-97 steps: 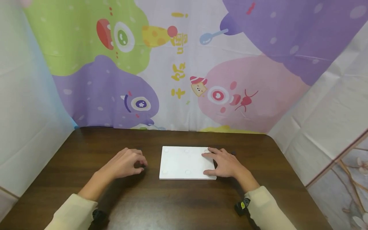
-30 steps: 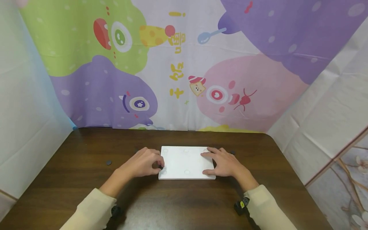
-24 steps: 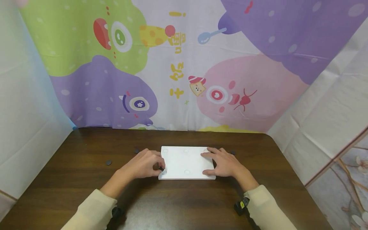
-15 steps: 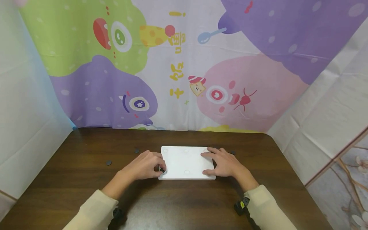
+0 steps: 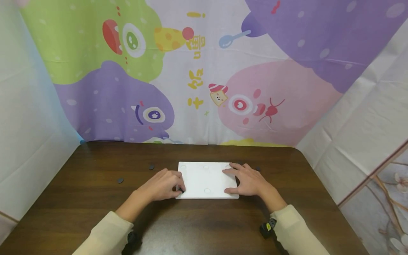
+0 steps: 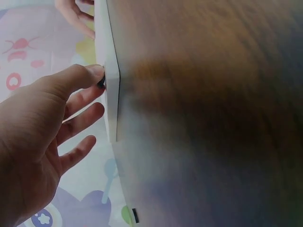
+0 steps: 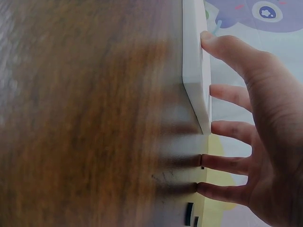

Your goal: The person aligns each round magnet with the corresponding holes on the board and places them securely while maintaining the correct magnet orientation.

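A white rectangular board [image 5: 204, 179] with shallow round recesses lies flat on the table. At its near left corner my left hand [image 5: 164, 186] pinches a small black disc [image 6: 101, 81] between thumb and index finger, with the disc against the board's face. The hand covers the recess under it, so how the disc sits cannot be told. My right hand [image 5: 250, 180] rests spread over the board's right end, thumb and some fingertips on the board. In the right wrist view its outer fingers [image 7: 225, 163] reach past the board's edge to the table.
Two loose black discs, a nearer one [image 5: 120, 180] and a farther one [image 5: 151, 167], lie left of the board on the brown table [image 5: 204, 226]. Another dark disc [image 5: 258, 169] lies behind my right hand. A printed curtain [image 5: 197, 124] hangs at the table's far edge.
My left hand has moved right from the bare table to the board's near left corner, carrying the disc, then slightly nearer and down. My right hand has stayed in place.
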Tool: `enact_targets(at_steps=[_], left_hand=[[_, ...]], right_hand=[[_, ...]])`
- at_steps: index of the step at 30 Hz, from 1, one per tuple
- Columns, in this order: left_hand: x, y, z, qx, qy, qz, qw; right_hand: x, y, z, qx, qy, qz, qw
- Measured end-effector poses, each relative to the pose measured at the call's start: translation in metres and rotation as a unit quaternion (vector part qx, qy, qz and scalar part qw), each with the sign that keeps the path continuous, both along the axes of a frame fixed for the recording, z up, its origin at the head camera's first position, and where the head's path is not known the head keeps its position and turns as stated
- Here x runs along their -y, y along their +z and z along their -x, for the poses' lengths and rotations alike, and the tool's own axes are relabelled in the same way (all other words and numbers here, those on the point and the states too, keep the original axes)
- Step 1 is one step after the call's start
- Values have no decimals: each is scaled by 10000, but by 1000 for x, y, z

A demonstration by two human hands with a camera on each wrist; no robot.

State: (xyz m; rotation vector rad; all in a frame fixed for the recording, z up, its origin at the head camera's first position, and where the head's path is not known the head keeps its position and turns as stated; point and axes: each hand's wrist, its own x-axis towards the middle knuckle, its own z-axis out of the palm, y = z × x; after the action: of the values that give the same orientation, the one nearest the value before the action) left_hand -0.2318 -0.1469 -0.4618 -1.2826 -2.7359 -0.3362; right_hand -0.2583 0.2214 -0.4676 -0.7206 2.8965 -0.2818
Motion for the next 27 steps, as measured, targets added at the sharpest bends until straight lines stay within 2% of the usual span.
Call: enact_targets(at_steps=[9,27], left_hand=[[-1,-3,1,-348,-128,75,9993],[4,-5,1,-219,-242,-108,9994]], right_hand=[[-1,-1,-1,40,-30,15,10000],[0,-1,1,-18,29,-28,10000]])
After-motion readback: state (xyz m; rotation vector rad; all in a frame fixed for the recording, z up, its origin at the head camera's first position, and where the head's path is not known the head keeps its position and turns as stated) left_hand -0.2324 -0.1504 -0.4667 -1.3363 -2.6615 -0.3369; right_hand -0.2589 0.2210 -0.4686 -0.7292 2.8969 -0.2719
